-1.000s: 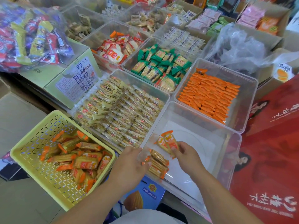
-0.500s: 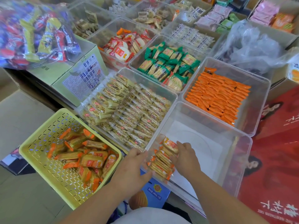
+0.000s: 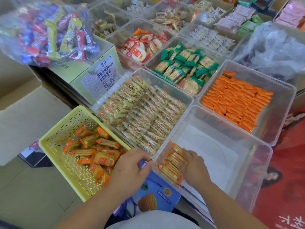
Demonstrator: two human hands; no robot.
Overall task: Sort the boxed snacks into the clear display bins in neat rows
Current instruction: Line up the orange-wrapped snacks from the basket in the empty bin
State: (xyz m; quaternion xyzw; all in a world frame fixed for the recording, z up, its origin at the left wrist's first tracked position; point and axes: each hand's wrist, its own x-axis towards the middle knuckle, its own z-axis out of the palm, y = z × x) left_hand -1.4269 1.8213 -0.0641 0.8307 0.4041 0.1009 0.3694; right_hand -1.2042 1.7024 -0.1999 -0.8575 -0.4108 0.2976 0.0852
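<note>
– So, where are the cracker packets (image 3: 172, 162)?

– Standing on edge in one short row along the left wall of the nearest clear bin (image 3: 214, 156), at its near corner. The right hand (image 3: 194, 167) is inside the bin, its fingers (image 3: 183, 155) laid along the row's side, pressing rather than clasping. More of the same packets lie jumbled in the yellow basket (image 3: 56, 128) to the left.

– And the left hand (image 3: 130, 169)?

– Outside the bin, at that same near-left corner. Its fingers are loosely curled by the rim and carry no packet, but I cannot tell whether they pinch the rim.

– What crowds the bin?

– A bin full of pale yellow packets (image 3: 148, 111) stands against its left wall, and one of orange packets (image 3: 236, 100) against its far wall. A red box (image 3: 285, 179) lies along the right, and a blue carton (image 3: 158, 194) shows beneath the near corner.

– Any room?

– The bin's white floor is bare to the right of the row and toward the far wall, and its top is open.
</note>
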